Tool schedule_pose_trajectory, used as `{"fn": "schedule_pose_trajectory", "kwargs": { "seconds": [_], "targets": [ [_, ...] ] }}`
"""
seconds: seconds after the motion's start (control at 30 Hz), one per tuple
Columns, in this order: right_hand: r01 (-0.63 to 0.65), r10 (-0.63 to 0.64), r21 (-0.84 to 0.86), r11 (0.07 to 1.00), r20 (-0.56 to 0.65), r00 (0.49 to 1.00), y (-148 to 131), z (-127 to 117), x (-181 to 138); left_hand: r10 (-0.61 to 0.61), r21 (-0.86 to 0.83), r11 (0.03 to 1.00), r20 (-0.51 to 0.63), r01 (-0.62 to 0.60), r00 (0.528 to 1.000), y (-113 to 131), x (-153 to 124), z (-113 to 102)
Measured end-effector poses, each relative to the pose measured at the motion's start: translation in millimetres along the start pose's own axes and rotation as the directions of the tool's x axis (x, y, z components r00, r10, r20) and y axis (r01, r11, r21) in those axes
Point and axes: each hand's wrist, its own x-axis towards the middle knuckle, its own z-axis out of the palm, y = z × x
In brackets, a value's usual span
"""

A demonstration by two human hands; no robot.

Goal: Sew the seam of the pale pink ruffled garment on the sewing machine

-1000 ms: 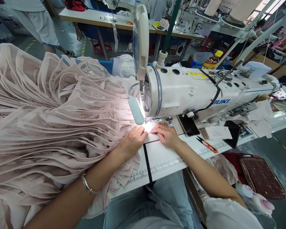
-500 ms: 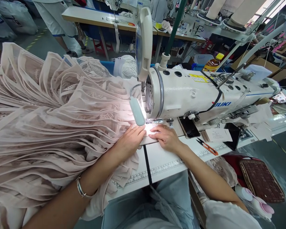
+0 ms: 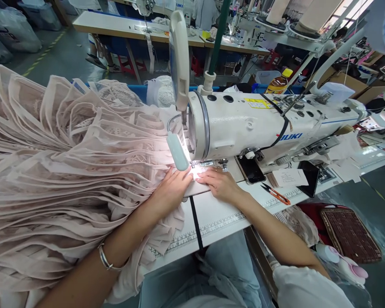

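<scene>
A white sewing machine (image 3: 240,126) stands across the table, its small lamp (image 3: 177,150) lighting the needle area. Pale pink fabric (image 3: 197,171) lies under that light, overexposed in places. My left hand (image 3: 171,190) rests flat on the fabric, fingers stretched toward the presser foot. From the other side, my right hand (image 3: 223,185) has its thumb and fingers drawn together on the fabric's edge near the needle. A large heap of layered pale pink mesh and lace pieces (image 3: 83,171) spreads left of the machine, against my left forearm. The needle tip is hidden by lamp and glare.
Right of my hands lie a phone (image 3: 250,170), orange-handled thread snips (image 3: 277,194), a stack of paper cards (image 3: 288,177) and a dark tablet-like object (image 3: 309,179). A magnifier-like disc (image 3: 179,60) rises above the needle end. Behind the machine stands a yellow-capped bottle (image 3: 278,83).
The whole view has shifted, so the machine and table sit slightly farther left. Both hands stay at the needle area with little movement. A person in the background has stepped left.
</scene>
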Motion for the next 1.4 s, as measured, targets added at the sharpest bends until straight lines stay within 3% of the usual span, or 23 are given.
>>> {"fn": "schedule_pose_trajectory", "kwargs": {
  "seconds": [0.27,0.53,0.8,0.97,1.2,1.4],
  "targets": [
    [-0.089,0.093,-0.041,0.995,0.124,0.988,-6.7,-5.4,8.1,-0.031,-0.013,0.999,-0.045,0.031,0.999,1.1,7.0,-3.2],
    [-0.184,0.199,-0.084,0.979,0.224,0.954,-8.8,-2.8,16.4,-0.114,-0.062,0.992,0.012,0.114,0.993,-3.5,16.5,-2.8],
    [-0.145,0.175,-0.131,0.981,0.265,0.948,-4.9,5.0,15.1,-0.184,-0.117,0.975,0.061,0.190,0.981,-1.6,23.0,-8.5],
    [-0.094,0.124,-0.121,0.988,0.274,0.954,-3.5,2.1,15.0,-0.195,-0.115,0.974,0.018,0.196,0.981,-3.9,23.9,-5.8],
    [-0.212,0.251,-0.153,0.965,0.318,0.914,-8.1,0.2,20.6,-0.263,0.087,0.960,-0.053,0.267,0.963,6.7,24.6,-4.3],
    [-0.341,0.363,-0.124,0.932,0.296,0.884,-2.5,8.7,24.6,-0.081,0.285,0.954,-0.059,0.094,0.995,16.5,23.4,-11.8]
  ]
}}
